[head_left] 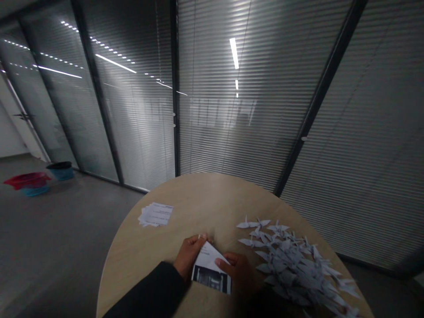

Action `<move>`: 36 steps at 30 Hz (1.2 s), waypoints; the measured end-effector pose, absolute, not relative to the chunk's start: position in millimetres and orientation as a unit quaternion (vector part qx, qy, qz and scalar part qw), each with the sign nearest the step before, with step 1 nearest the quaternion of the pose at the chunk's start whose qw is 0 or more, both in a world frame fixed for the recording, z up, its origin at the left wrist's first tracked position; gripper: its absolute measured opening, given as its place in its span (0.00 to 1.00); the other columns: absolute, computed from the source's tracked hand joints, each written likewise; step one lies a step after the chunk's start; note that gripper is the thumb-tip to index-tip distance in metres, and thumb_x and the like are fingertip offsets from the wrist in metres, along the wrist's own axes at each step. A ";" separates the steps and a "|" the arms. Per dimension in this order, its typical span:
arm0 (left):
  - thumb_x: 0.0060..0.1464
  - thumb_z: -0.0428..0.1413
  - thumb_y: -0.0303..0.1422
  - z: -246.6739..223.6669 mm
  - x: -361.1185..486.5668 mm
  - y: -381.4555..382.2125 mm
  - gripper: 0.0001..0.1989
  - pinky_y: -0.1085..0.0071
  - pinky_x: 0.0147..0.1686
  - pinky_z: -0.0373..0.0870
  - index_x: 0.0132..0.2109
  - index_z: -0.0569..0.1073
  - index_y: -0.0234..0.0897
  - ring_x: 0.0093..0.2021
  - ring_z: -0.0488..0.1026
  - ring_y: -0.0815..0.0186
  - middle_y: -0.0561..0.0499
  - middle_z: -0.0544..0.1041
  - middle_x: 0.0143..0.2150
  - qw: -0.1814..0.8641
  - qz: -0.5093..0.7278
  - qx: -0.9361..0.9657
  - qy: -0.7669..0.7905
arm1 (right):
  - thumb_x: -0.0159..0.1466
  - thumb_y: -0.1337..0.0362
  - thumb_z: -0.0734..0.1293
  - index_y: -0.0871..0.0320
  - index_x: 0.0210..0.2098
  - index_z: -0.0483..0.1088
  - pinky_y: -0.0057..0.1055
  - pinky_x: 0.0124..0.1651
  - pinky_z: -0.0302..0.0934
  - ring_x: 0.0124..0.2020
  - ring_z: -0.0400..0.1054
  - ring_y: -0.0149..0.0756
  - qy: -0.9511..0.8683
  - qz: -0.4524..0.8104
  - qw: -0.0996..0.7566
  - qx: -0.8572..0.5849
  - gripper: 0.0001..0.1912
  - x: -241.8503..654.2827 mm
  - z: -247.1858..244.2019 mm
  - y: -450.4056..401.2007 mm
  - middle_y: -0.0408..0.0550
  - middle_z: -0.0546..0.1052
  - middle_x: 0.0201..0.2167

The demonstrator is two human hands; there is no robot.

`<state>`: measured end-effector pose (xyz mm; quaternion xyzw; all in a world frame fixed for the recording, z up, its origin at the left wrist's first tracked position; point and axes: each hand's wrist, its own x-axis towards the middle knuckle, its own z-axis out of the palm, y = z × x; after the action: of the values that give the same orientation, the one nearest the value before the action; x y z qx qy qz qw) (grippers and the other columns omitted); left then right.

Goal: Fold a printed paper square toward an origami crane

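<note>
A partly folded sheet of paper (211,267), white above with a dark printed picture along its lower part, is held between both hands over the round table. My left hand (191,255) grips its upper left edge, fingers closed near the top corner. On the right side, my right hand (237,270) pinches the sheet with the thumb on top. Many folded paper cranes (294,260) lie heaped just right of my right hand. A small stack of printed white sheets (156,214) rests at the table's left side.
The round wooden table (212,190) stands before a glass partition with blinds (238,132). On the floor at left are a blue bin with a red liner (31,183) and one with a black liner (60,170).
</note>
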<state>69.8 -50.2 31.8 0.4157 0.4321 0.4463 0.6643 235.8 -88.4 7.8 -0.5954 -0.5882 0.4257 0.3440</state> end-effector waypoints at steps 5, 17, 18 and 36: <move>0.28 0.68 0.48 29.9 66.8 -49.3 0.23 0.74 0.21 0.60 0.22 0.73 0.31 0.19 0.66 0.69 0.52 0.72 0.18 0.642 0.451 0.452 0.424 | 0.53 0.49 0.65 0.58 0.23 0.73 0.26 0.25 0.56 0.24 0.69 0.35 -0.592 0.395 0.363 -0.602 0.18 235.6 4.7 -88.8 0.44 0.76 0.20; 0.38 0.64 0.44 22.1 75.4 -58.0 0.18 0.75 0.21 0.58 0.22 0.74 0.31 0.20 0.64 0.69 0.53 0.70 0.17 0.572 0.427 0.552 0.430 | 0.54 0.48 0.65 0.57 0.26 0.72 0.28 0.28 0.60 0.27 0.72 0.37 -0.581 0.400 0.414 -0.576 0.17 228.9 3.5 -88.3 0.46 0.78 0.23; 0.38 0.64 0.44 20.7 75.2 -57.8 0.18 0.75 0.21 0.57 0.22 0.74 0.31 0.20 0.64 0.70 0.53 0.70 0.17 0.570 0.425 0.557 0.428 | 0.54 0.48 0.65 0.57 0.25 0.72 0.28 0.28 0.60 0.27 0.72 0.37 -0.584 0.399 0.411 -0.575 0.17 229.4 4.9 -88.8 0.46 0.78 0.23; 0.31 0.67 0.48 41.6 62.2 -49.5 0.23 0.74 0.19 0.58 0.19 0.72 0.32 0.17 0.64 0.70 0.52 0.71 0.15 0.628 0.448 0.474 0.424 | 0.55 0.53 0.64 0.57 0.24 0.74 0.28 0.29 0.59 0.27 0.71 0.37 -0.597 0.376 0.398 -0.586 0.15 231.6 21.6 -91.1 0.44 0.78 0.23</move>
<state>62.2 -49.5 41.6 0.4744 0.4236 0.4484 0.6280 231.6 -91.1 21.6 -0.5864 -0.5973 0.3756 0.3977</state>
